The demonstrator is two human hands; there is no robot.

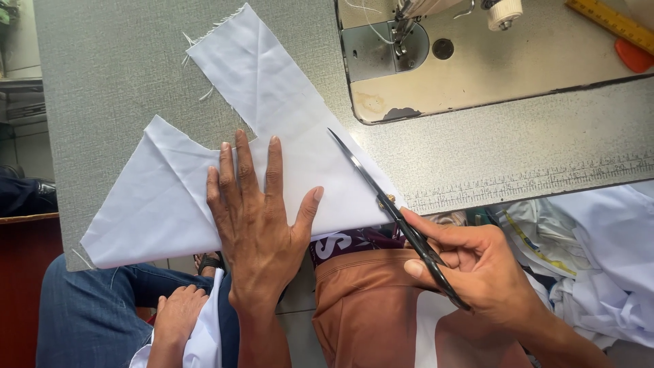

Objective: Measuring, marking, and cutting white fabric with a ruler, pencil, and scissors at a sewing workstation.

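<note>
A piece of white fabric [272, 102] lies folded on the grey table [116, 75], with frayed threads at its far end. My left hand [255, 218] presses flat on the fabric near the table's front edge, fingers spread. My right hand [477, 262] grips black scissors [381, 194] by the handles. The blades are together and rest along the fabric's right edge, tip pointing away from me.
A sewing machine bed [477, 68] with its needle plate sits at the back right. A yellow ruler [613, 24] and an orange object [633, 56] lie at the far right. White cloth [606, 259] is piled at the right. Another person's hand [178, 313] and denim-clad leg [88, 313] are at lower left.
</note>
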